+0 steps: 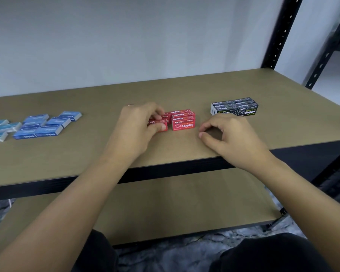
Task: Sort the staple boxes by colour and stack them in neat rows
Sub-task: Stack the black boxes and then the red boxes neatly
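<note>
Red staple boxes (183, 119) stand in a small stack at the middle of the shelf board (86, 160). My left hand (139, 128) grips another red box (159, 124) just left of that stack, thumb on its front and fingers over its top. My right hand (230, 136) rests on the board to the right of the red stack, fingers loosely curled and holding nothing. Black staple boxes (235, 107) form a tidy block at the right. Several blue staple boxes (43, 124) lie scattered at the left.
A black metal upright (279, 34) rises at the back right corner. A second board (165, 209) lies below the front edge. A grey wall closes off the back. My dark-clad knees show at the bottom.
</note>
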The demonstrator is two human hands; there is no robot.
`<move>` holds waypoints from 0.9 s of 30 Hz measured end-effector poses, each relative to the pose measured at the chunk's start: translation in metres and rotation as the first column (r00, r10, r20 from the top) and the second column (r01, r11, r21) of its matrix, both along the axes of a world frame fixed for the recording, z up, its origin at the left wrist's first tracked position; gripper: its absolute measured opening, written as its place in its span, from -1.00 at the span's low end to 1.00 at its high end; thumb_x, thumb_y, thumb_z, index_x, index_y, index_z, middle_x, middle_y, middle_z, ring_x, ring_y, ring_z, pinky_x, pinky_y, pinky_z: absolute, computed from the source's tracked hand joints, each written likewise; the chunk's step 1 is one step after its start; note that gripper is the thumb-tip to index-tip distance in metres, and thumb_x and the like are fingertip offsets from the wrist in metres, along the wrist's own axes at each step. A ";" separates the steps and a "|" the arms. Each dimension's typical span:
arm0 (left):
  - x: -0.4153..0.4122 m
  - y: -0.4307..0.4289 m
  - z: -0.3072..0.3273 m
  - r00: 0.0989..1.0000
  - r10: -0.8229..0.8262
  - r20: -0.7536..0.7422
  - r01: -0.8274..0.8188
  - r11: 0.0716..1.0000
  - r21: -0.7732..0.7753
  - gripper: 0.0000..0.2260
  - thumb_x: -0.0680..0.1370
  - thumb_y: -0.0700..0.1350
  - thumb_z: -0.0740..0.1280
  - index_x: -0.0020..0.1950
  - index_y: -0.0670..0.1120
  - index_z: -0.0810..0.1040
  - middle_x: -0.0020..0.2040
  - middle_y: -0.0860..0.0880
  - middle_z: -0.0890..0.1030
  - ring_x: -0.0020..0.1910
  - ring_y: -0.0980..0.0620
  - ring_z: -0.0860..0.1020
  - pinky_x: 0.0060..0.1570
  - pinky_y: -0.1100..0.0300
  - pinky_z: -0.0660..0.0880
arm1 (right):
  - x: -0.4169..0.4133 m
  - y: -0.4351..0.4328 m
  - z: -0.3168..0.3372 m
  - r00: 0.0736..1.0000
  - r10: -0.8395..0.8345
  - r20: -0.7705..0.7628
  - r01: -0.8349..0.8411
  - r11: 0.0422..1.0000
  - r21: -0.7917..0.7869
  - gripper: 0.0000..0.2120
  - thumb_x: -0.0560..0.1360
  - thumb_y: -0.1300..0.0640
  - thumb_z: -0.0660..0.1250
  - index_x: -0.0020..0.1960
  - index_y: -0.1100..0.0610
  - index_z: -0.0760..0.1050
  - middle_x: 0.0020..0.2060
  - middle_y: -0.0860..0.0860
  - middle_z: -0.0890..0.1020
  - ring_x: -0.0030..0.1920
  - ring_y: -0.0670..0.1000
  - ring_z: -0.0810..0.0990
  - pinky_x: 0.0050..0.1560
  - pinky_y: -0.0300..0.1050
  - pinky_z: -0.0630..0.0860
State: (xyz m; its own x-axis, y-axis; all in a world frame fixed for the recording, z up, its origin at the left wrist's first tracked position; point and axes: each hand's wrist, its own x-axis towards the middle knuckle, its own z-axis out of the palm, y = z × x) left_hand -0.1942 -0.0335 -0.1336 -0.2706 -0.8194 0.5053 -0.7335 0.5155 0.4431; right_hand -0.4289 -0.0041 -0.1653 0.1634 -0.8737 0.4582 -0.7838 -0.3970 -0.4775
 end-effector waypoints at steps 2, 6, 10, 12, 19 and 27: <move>0.003 0.000 -0.003 0.998 0.004 0.056 0.000 0.998 -0.069 -0.82 0.42 -0.15 0.51 0.00 -0.05 0.67 -0.10 0.02 0.61 -0.06 0.03 0.57 0.03 0.10 0.49 | 0.000 0.000 -0.001 1.000 -0.004 -0.006 0.004 1.000 0.000 -0.81 0.46 -0.10 0.27 -0.04 -0.08 0.60 -0.10 -0.20 0.63 0.01 -0.10 0.57 -0.01 0.05 0.56; 0.010 0.002 -0.010 0.996 0.059 0.073 -0.049 0.990 -0.135 -0.75 0.44 -0.28 0.46 0.07 -0.04 0.69 -0.04 0.00 0.59 0.01 0.00 0.55 0.04 0.16 0.47 | 0.001 0.002 -0.002 0.999 -0.024 -0.031 0.024 1.000 -0.011 -0.82 0.48 -0.10 0.27 -0.02 -0.08 0.59 -0.07 -0.20 0.63 0.04 -0.10 0.56 -0.01 0.06 0.55; 0.007 -0.003 -0.010 0.997 0.049 0.060 -0.039 0.987 -0.153 -0.72 0.40 -0.33 0.46 0.05 -0.07 0.64 -0.06 0.02 0.64 -0.05 0.05 0.58 0.04 0.19 0.50 | 0.002 0.004 -0.002 0.997 -0.051 -0.058 0.050 0.998 -0.025 -0.86 0.51 -0.07 0.30 -0.01 -0.08 0.59 -0.05 -0.19 0.63 0.06 -0.10 0.54 -0.03 0.06 0.55; 0.004 -0.005 -0.010 0.998 0.047 0.042 -0.041 0.989 -0.145 -0.71 0.39 -0.34 0.46 0.04 -0.06 0.60 -0.10 0.05 0.63 -0.11 0.09 0.57 -0.01 0.19 0.51 | 0.003 0.003 -0.002 0.997 -0.050 -0.058 0.048 0.998 -0.026 -0.82 0.50 -0.09 0.27 0.00 -0.07 0.59 -0.05 -0.19 0.63 0.06 -0.10 0.54 -0.04 0.07 0.56; 0.000 -0.008 -0.012 0.999 0.039 0.014 -0.036 0.990 -0.135 -0.61 0.42 -0.32 0.44 0.17 -0.02 0.49 -0.10 0.08 0.60 -0.09 0.06 0.56 0.00 0.04 0.54 | 0.002 0.003 -0.004 0.998 -0.039 -0.057 0.036 0.998 -0.051 -0.81 0.49 -0.08 0.26 -0.02 -0.05 0.59 -0.07 -0.16 0.64 0.03 -0.07 0.57 -0.07 0.06 0.56; -0.001 -0.010 -0.015 0.999 0.023 0.045 -0.015 0.984 -0.177 -0.65 0.42 -0.33 0.41 0.16 -0.05 0.52 -0.09 0.06 0.57 -0.08 0.05 0.54 -0.07 -0.02 0.54 | 0.001 0.004 -0.004 0.996 -0.061 -0.065 0.058 0.997 -0.043 -0.86 0.51 -0.06 0.30 0.00 -0.05 0.59 -0.05 -0.18 0.63 0.03 -0.10 0.55 -0.05 0.05 0.56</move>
State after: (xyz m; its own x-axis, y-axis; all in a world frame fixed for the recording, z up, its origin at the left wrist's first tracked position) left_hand -0.1955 -0.0437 -0.1487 -0.2824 -0.7235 0.6300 -0.7617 0.5683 0.3112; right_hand -0.4275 -0.0005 -0.1690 0.1427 -0.8634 0.4840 -0.8358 -0.3670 -0.4084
